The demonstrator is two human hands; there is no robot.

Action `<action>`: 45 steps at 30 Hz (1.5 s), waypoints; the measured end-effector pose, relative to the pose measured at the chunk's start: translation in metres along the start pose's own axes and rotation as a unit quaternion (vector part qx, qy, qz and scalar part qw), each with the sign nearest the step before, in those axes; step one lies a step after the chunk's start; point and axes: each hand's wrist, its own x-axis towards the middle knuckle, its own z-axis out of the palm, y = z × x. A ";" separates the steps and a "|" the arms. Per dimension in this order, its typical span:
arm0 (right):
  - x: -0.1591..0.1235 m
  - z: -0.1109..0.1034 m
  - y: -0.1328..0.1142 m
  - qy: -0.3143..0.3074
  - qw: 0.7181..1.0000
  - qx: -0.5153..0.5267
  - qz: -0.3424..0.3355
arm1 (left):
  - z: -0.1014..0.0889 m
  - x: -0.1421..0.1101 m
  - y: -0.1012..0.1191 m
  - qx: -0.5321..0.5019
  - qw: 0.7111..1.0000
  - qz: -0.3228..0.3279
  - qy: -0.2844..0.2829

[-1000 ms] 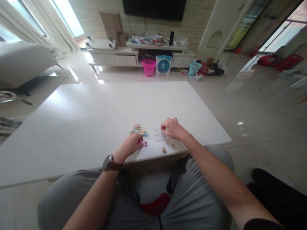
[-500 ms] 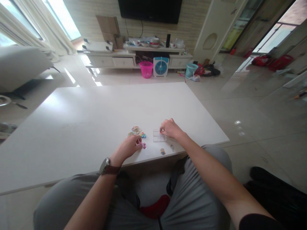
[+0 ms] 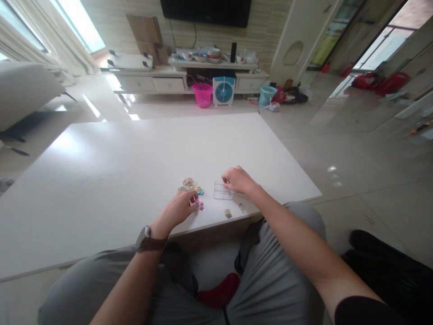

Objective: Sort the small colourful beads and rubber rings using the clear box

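My right hand (image 3: 237,179) is over the far right part of a clear divided plastic box (image 3: 219,197). Its fingertips are pinched together on a tiny orange piece (image 3: 225,185), too small to name. My left hand (image 3: 181,205) rests on the table with thumb and forefinger apart, beside a few small pink pieces (image 3: 200,206). Just beyond it lie small blue and multicoloured pieces (image 3: 200,191) and a pile of pale hair ties or rubber bands (image 3: 187,184). Nearer the edge are a yellow-and-blue cartoon figure (image 3: 228,213) and a small silvery item (image 3: 241,208).
The white table (image 3: 135,153) ends close to my knees. Across the floor stand a pink basket (image 3: 203,95), a blue-and-white fan (image 3: 223,91) and a light blue basket (image 3: 267,96), before a TV cabinet (image 3: 138,84) loaded with dishes.
The whole view has shifted slightly. My right hand has lowered its fingertips with the orange piece to the box. The fingers of my left hand have stayed by the pink pieces.
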 end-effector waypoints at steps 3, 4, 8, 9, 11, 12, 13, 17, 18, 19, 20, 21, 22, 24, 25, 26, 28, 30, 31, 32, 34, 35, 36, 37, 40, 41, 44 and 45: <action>-0.002 -0.002 0.001 0.017 1.000 0.006 0.001 | 0.001 0.000 -0.001 0.001 1.000 0.005 0.002; -0.004 -0.002 0.002 0.024 1.000 0.010 0.000 | 0.001 0.000 -0.001 0.001 1.000 0.006 0.004; -0.007 -0.001 0.007 0.030 0.999 0.035 0.009 | 0.000 -0.001 -0.002 -0.006 1.000 0.011 0.013; -0.007 0.000 0.008 0.022 0.999 0.040 0.017 | 0.000 -0.001 -0.001 -0.009 1.000 0.015 0.017; -0.005 0.002 0.007 0.001 0.998 0.049 0.033 | -0.002 -0.002 0.003 -0.018 0.999 0.028 0.026; -0.004 0.003 0.006 -0.010 0.998 0.054 0.039 | -0.003 -0.002 0.005 -0.023 0.999 0.036 0.032; -0.003 0.004 0.005 -0.021 0.997 0.060 0.043 | -0.003 -0.002 0.008 -0.027 0.998 0.044 0.037; -0.003 0.003 0.002 -0.022 0.996 0.076 0.030 | -0.005 -0.001 0.018 -0.035 0.995 0.069 0.056; -0.004 0.002 0.001 -0.002 0.997 0.081 0.018 | -0.006 -0.001 0.020 -0.040 0.995 0.070 0.059; -0.005 0.001 0.000 0.023 0.996 0.090 0.003 | -0.005 -0.001 0.021 -0.048 0.994 0.070 0.061; -0.006 0.000 -0.002 0.048 0.993 0.107 -0.013 | -0.005 0.000 0.022 -0.060 0.994 0.069 0.064; -0.007 -0.001 -0.005 0.069 0.988 0.134 -0.030 | -0.004 0.000 0.022 -0.078 0.993 0.066 0.066; -0.008 -0.001 -0.009 0.082 0.981 0.169 -0.047 | -0.004 0.001 0.023 -0.103 0.990 0.062 0.069; -0.010 0.000 -0.020 0.091 0.960 0.253 -0.085 | -0.001 0.003 0.023 -0.173 0.981 0.049 0.076; -0.010 0.001 -0.025 0.093 0.947 0.290 -0.105 | 0.000 0.004 0.023 -0.213 0.973 0.041 0.077; -0.010 0.002 -0.030 0.097 0.936 0.317 -0.115 | 0.001 0.005 0.023 -0.252 0.964 0.031 0.076; -0.010 0.005 -0.038 0.110 0.919 0.362 -0.114 | 0.003 0.006 0.024 -0.319 0.945 0.007 0.068; -0.010 0.007 -0.042 0.117 0.906 0.393 -0.104 | 0.005 0.006 0.025 -0.370 0.927 -0.022 0.059; -0.011 0.009 -0.042 0.117 0.901 0.405 -0.101 | 0.006 0.006 0.025 -0.391 0.918 -0.037 0.057; -0.011 0.010 -0.043 0.115 0.898 0.413 -0.099 | 0.007 0.006 0.025 -0.409 0.909 -0.050 0.059; -0.011 0.012 -0.043 0.113 0.893 0.425 -0.091 | 0.010 0.006 0.024 -0.433 0.896 -0.069 0.067; -0.010 0.013 -0.043 0.114 0.890 0.434 -0.086 | 0.010 0.006 0.024 -0.438 0.893 -0.074 0.073; -0.010 0.014 -0.043 0.114 0.884 0.445 -0.083 | 0.011 0.006 0.024 -0.441 0.891 -0.076 0.078; -0.010 0.014 -0.044 0.114 0.878 0.458 -0.081 | 0.010 0.006 0.024 -0.443 0.889 -0.076 0.083; -0.007 0.013 -0.044 0.108 0.859 0.494 -0.082 | 0.008 0.006 0.026 -0.442 0.891 -0.063 0.085; -0.006 0.012 -0.043 0.104 0.856 0.500 -0.082 | 0.006 0.006 0.026 -0.438 0.893 -0.061 0.083; -0.003 0.007 -0.035 0.094 0.861 0.496 -0.065 | 0.003 0.006 0.026 -0.406 0.907 -0.070 0.089; -0.003 0.004 -0.030 0.093 0.869 0.482 -0.053 | 0.002 0.007 0.025 -0.392 0.912 -0.070 0.094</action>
